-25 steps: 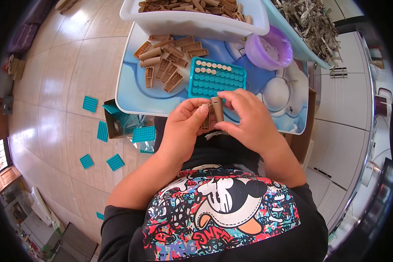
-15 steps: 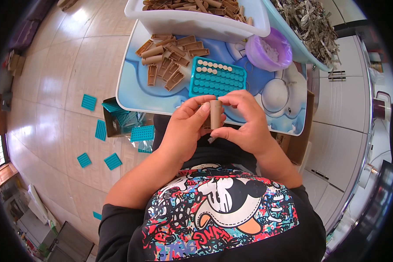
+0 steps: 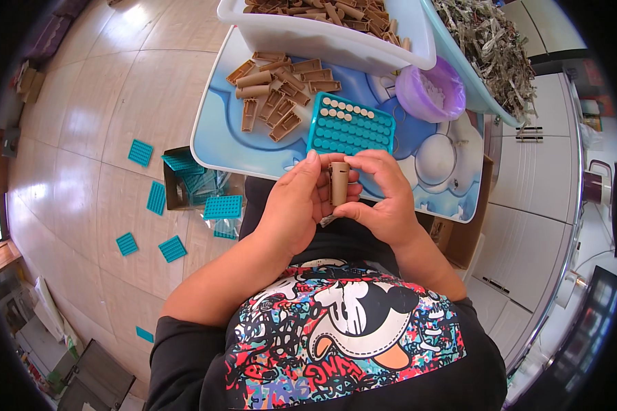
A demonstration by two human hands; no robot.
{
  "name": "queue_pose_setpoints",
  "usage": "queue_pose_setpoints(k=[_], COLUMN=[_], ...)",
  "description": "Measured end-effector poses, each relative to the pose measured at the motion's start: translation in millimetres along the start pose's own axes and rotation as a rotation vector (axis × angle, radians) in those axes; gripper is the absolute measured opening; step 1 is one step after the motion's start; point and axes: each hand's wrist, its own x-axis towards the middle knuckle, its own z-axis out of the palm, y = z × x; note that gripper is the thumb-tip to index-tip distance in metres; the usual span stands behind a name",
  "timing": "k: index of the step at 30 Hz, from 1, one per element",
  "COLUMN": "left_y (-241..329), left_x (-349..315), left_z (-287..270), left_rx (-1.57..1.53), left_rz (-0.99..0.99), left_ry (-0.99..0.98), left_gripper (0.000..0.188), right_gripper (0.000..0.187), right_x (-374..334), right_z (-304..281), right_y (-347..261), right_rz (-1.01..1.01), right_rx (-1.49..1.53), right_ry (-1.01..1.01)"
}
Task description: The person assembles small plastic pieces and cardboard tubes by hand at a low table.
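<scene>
Both my hands hold one small brown plastic tube piece [image 3: 339,182] upright in front of my chest, just below the table edge. My left hand [image 3: 296,202] wraps it from the left, my right hand [image 3: 381,198] pinches it from the right. Just beyond the hands a teal perforated tray [image 3: 350,127] lies on the table, with several pale round pieces set in its top rows. To the left of the tray is a loose pile of brown pieces [image 3: 274,89].
A blue and white printed table [image 3: 226,140] carries a white tub of brown pieces [image 3: 322,34], a purple bowl [image 3: 437,96] and a bin of shredded scrap [image 3: 490,41]. Teal trays [image 3: 156,197] lie scattered on the tiled floor at left, beside a dark box [image 3: 185,179]. White cabinets [image 3: 535,178] stand on the right.
The hands have turned the brown piece more upright and shifted it slightly; both hands stay on it. Nothing else has moved.
</scene>
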Motion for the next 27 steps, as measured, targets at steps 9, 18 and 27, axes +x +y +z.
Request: queue_pose_setpoints(k=[9, 18, 27], left_y=[0.2, -1.7, -5.5], left_x=[-1.2, -1.5, -4.5], left_z=[3.4, 3.3, 7.2], left_rx=[0.020, 0.020, 0.203], left_rz=[0.022, 0.041, 0.120], left_ry=[0.001, -0.004, -0.025], left_gripper=[0.042, 0.040, 0.045], right_gripper=[0.060, 0.060, 0.057], right_x=[-2.0, -2.8, -4.1], right_z=[-1.0, -1.0, -3.0], right_y=[3.4, 4.4, 3.5], right_rz=[0.000, 0.014, 0.075], right_rx=[-0.003, -0.005, 0.005], right_ry=[-0.004, -0.014, -0.043])
